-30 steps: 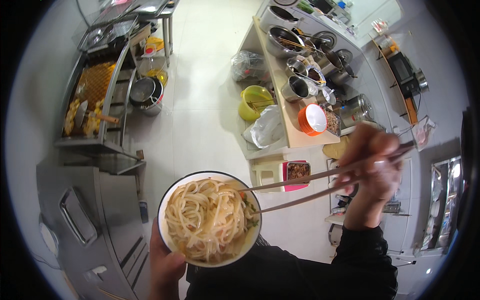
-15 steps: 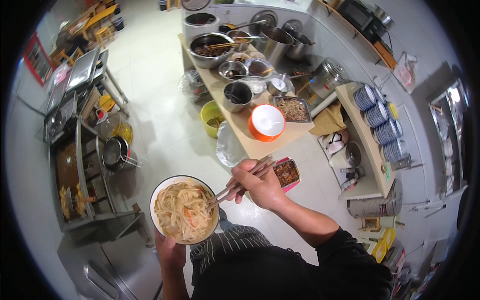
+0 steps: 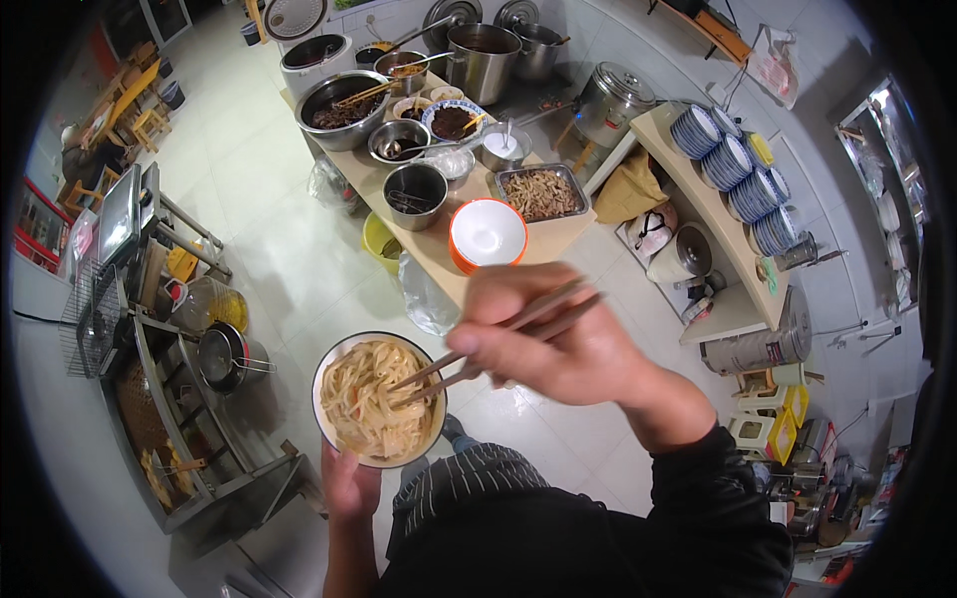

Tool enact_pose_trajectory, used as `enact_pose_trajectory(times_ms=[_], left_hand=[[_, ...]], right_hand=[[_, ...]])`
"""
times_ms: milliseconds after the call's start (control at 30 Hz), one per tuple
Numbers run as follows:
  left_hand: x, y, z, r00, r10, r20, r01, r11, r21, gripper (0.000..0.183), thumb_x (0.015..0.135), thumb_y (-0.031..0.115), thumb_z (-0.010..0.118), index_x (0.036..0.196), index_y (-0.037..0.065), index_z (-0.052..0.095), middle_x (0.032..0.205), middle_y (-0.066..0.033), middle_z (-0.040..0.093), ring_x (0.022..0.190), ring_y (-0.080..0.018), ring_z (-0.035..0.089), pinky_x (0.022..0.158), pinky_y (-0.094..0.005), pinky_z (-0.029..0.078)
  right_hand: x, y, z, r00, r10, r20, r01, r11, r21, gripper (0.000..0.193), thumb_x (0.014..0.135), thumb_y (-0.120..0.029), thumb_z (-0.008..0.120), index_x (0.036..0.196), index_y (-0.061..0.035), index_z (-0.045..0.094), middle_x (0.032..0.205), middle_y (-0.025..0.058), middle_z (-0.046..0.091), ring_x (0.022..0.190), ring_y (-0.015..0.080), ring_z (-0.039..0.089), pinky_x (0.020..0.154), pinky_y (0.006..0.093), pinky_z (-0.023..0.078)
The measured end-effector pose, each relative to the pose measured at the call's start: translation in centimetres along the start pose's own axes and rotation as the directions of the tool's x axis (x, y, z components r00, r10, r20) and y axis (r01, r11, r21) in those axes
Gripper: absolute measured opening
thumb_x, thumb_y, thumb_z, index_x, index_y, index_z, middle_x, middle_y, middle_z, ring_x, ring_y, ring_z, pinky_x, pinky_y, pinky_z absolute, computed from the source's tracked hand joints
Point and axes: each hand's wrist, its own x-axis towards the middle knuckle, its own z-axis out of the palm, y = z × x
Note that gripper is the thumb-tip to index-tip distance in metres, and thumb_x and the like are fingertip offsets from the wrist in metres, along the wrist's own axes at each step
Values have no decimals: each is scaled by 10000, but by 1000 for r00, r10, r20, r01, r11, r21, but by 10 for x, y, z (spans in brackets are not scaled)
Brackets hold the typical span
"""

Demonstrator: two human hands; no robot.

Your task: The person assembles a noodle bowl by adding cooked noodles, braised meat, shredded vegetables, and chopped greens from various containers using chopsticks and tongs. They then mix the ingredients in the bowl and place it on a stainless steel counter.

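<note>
My left hand (image 3: 351, 485) supports a white, dark-rimmed bowl (image 3: 326, 374) from below at its near side. Pale noodles (image 3: 371, 411) with a few orange bits fill it, coated in a light sauce. Brown chopsticks (image 3: 451, 365) are gripped in my right hand (image 3: 563, 349), which is raised to the right of the bowl. Their tips reach into the noodles at the right side. The fingers of my left hand under the bowl are mostly hidden.
Ahead stands a table (image 3: 558, 237) with stacked orange-rimmed bowls (image 3: 488, 234), a tray of shredded food (image 3: 543, 192) and several metal pots. Shelving at right carries stacks of blue-edged plates (image 3: 728, 162). A metal fryer-like unit (image 3: 189, 419) stands at left, near a strainer (image 3: 221, 356).
The view has shifted, moving the table leftward in it. My right hand has come up closer to the camera and now covers the red container of chopped food. The noodles lie differently in the bowl.
</note>
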Motion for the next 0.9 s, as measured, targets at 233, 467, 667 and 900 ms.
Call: enact_pose_trajectory(times_ms=[233,467,667,900], left_hand=[[5,1,1,998,-18,-56,14,998,-63,741,898,196,619,1500,9,230,1491,-167,391,1364,-307,427,1118,-467,378],[-3,4,5,999,30,-33,-31,999,-40,724,917,208,605,1498,-2,227,1492,-170,386,1369,-305,422,1122,-460,375],[-15,9,4,996,67,-66,-70,997,-42,730,919,221,614,1497,2,226,1493,-168,382,1367,-301,424,1113,-468,387],[-22,12,2,987,131,-89,-135,990,-43,707,912,199,630,1488,20,260,1479,-153,406,1361,-298,433,1105,-468,400]], right_hand=[[-7,-21,-20,992,126,-30,-128,990,-66,205,923,-160,706,823,-4,618,746,30,631,640,78,589,546,230,464],[-2,1,25,945,-5,328,130,924,-359,252,900,-235,735,844,-13,628,733,70,579,682,96,568,603,313,434],[1,-28,7,973,139,183,-139,990,-11,280,932,-183,694,774,28,601,640,24,557,637,64,573,568,257,469],[6,-31,7,983,172,62,-176,982,63,198,953,-162,662,920,31,634,754,65,646,645,126,650,555,255,522]])
